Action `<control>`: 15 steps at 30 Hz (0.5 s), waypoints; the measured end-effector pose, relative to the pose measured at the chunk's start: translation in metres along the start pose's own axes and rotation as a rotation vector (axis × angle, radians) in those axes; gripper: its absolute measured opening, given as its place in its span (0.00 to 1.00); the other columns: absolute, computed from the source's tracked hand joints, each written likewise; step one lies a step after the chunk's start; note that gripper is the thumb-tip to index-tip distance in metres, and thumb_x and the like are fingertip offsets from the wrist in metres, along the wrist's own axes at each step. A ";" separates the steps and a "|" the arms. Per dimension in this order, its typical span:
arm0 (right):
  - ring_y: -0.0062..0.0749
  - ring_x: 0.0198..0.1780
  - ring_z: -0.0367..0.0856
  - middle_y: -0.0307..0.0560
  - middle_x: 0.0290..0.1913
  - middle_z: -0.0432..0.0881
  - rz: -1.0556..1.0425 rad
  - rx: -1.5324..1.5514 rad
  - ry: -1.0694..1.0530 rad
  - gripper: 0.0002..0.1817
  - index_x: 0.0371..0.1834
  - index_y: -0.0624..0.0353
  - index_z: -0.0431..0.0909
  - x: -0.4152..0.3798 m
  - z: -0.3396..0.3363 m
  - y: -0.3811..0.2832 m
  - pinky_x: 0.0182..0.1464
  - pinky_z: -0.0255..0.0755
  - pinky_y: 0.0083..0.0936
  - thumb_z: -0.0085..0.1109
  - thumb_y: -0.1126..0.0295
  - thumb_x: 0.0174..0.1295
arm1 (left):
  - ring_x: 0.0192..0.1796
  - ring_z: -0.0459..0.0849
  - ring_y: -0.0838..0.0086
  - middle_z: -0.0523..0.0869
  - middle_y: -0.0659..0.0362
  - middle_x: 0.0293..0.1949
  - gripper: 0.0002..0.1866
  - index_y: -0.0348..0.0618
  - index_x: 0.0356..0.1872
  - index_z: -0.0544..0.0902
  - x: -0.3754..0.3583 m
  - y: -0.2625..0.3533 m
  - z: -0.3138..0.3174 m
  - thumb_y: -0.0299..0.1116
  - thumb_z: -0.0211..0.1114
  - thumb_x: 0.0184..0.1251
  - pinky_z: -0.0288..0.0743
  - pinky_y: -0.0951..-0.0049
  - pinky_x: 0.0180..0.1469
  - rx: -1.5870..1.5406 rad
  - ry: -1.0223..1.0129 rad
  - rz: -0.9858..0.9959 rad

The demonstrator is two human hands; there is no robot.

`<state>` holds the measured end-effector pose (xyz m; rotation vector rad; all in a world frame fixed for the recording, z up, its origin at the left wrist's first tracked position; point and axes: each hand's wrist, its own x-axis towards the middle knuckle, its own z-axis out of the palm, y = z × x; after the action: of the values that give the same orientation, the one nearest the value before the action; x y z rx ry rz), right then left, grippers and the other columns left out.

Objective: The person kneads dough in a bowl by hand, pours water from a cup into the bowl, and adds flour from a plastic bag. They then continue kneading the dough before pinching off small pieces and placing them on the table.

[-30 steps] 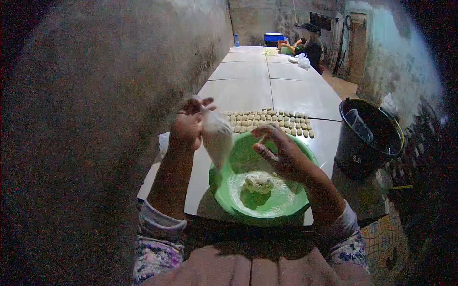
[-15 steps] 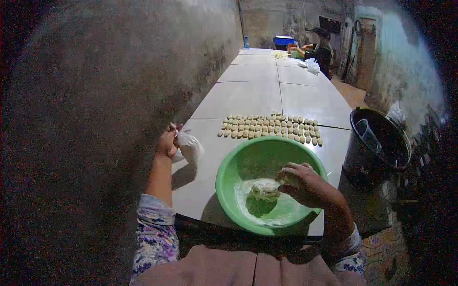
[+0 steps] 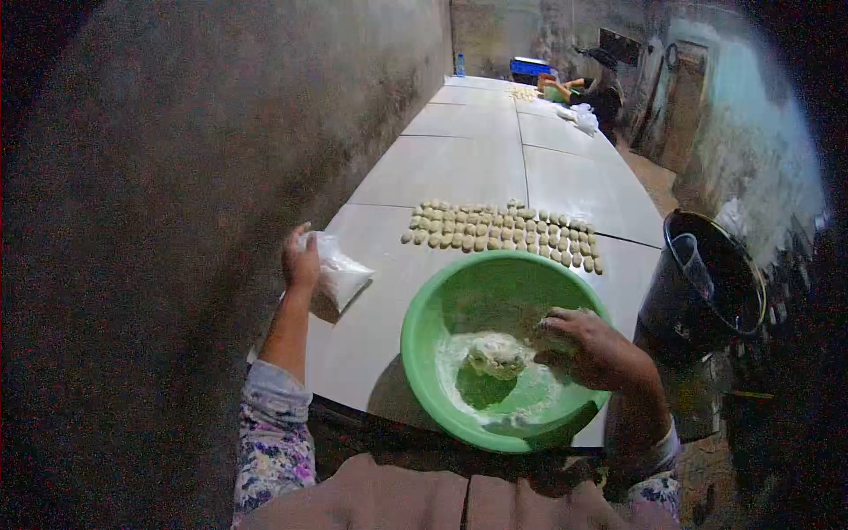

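Observation:
My left hand grips the top of a clear plastic bag of white powder, whose lower end rests on or just above the table's left side. In front of me stands a large green basin. A rough, floury lump of dough lies in it, with loose white powder spread around. Over the basin's right side hovers my right hand, fingers curved and apart, dusted with flour. It is just right of the lump, and nothing shows in it, though the palm is hidden.
Rows of small dough pieces lie on the long tiled table behind the basin. A black bucket stands to the right. At the far end, a person works beside a white plastic bag. A wall borders the left.
My left hand has shifted slightly left and up, and the powder bag now hangs fuller in view. My right hand has moved a little right, away from the dough lump.

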<state>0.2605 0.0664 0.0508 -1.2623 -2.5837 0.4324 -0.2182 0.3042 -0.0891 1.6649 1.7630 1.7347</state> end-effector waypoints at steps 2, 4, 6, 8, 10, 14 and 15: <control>0.54 0.51 0.75 0.56 0.47 0.77 0.013 -0.010 -0.017 0.18 0.47 0.62 0.77 0.009 -0.006 0.007 0.52 0.70 0.46 0.60 0.60 0.60 | 0.47 0.81 0.68 0.84 0.53 0.46 0.15 0.38 0.49 0.79 -0.025 0.079 -0.003 0.37 0.61 0.68 0.73 0.70 0.51 0.308 0.289 0.557; 0.56 0.51 0.75 0.59 0.49 0.76 0.031 0.001 -0.100 0.19 0.50 0.61 0.76 0.024 0.000 0.015 0.53 0.70 0.47 0.60 0.62 0.59 | 0.53 0.78 0.70 0.81 0.54 0.52 0.17 0.39 0.51 0.78 -0.055 0.136 0.013 0.38 0.61 0.68 0.70 0.70 0.55 -0.226 -0.194 0.216; 0.57 0.53 0.75 0.62 0.53 0.74 -0.161 0.047 -0.111 0.20 0.55 0.57 0.75 0.040 0.013 0.016 0.57 0.70 0.45 0.59 0.65 0.59 | 0.51 0.78 0.70 0.81 0.53 0.51 0.22 0.40 0.56 0.75 -0.075 0.172 0.038 0.41 0.64 0.65 0.70 0.71 0.55 -0.379 -0.674 -0.144; 0.57 0.57 0.73 0.64 0.58 0.72 -0.113 -0.006 -0.235 0.24 0.60 0.52 0.71 0.053 0.025 0.001 0.58 0.71 0.44 0.57 0.69 0.58 | 0.50 0.79 0.71 0.82 0.54 0.50 0.23 0.42 0.58 0.74 -0.095 0.193 0.058 0.42 0.62 0.66 0.74 0.68 0.53 -0.335 -0.995 -0.281; 0.56 0.53 0.76 0.61 0.55 0.72 -0.244 -0.119 -0.408 0.26 0.62 0.53 0.67 0.061 0.048 0.008 0.54 0.73 0.43 0.57 0.72 0.58 | 0.47 0.80 0.70 0.82 0.51 0.48 0.24 0.39 0.58 0.75 -0.105 0.201 0.072 0.40 0.63 0.63 0.73 0.69 0.52 -0.278 -1.077 -0.263; 0.55 0.46 0.80 0.61 0.49 0.75 -0.173 -0.152 -0.310 0.27 0.63 0.54 0.65 0.077 0.083 0.028 0.50 0.76 0.43 0.56 0.71 0.58 | 0.44 0.82 0.66 0.83 0.47 0.44 0.21 0.35 0.53 0.77 -0.104 0.194 0.081 0.31 0.59 0.57 0.74 0.67 0.50 -0.145 -1.154 -0.113; 0.56 0.43 0.80 0.60 0.46 0.76 -0.101 -0.105 -0.268 0.25 0.60 0.56 0.66 0.083 0.081 0.024 0.49 0.76 0.42 0.56 0.70 0.58 | 0.44 0.82 0.64 0.83 0.46 0.43 0.22 0.36 0.53 0.77 -0.105 0.200 0.075 0.28 0.57 0.55 0.75 0.65 0.49 -0.220 -1.170 -0.106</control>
<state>0.2011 0.1330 -0.0269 -1.1690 -2.9138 0.4817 -0.0116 0.2123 -0.0162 1.8125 1.0032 0.5614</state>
